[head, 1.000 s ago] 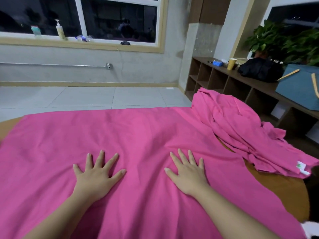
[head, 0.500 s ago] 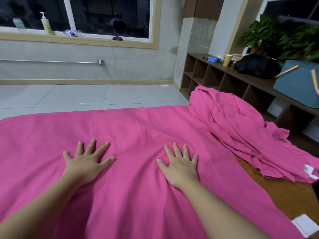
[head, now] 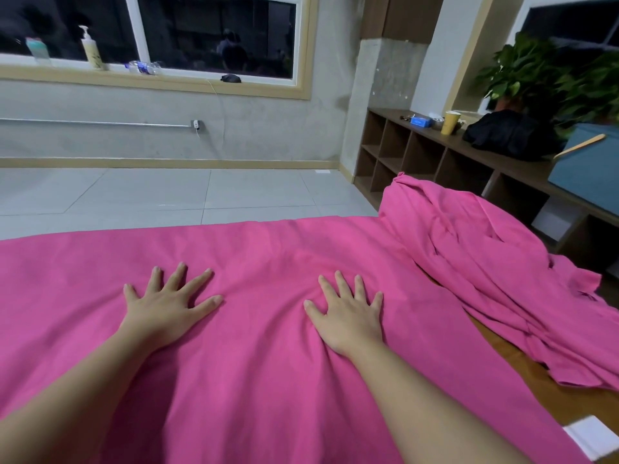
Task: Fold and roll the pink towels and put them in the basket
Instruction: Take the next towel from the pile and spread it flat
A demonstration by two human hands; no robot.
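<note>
Scene: I stand at a counter (head: 522,360) covered by a wide pink towel (head: 268,346), with a tiled floor and a dark window beyond.
Left grip: my left hand (head: 167,308) lies flat on the towel, fingers spread apart and straight, clamped on nothing.
Right grip: my right hand (head: 348,318) lies flat beside it, fingers apart, palm pressing the cloth where small creases gather.
Towel: spread out flat and open across the counter, its far edge running straight from left to right.
Second towel: a heap (head: 495,279) of more pink cloth sits crumpled at my right, touching the spread towel.
Change: over the last second both hands have slid slightly outward and toward me while staying flat, and my view has dropped a little nearer the cloth.
Meaning: I judge this as smoothing before the first fold; no fold or roll is made yet, so the task is at an early stage.
Basket: a blue box (head: 589,169) with a wooden handle on the shelf (head: 418,152) at right may be it; I cannot tell.
Writing: none readable. The pump bottle (head: 91,50) on the sill has a label too small to read, and a white tag (head: 589,438) at the lower right shows no legible text.
Other: a yellow cup (head: 450,122) and a black bag (head: 509,135) sit on the shelf, with plants behind.
</note>
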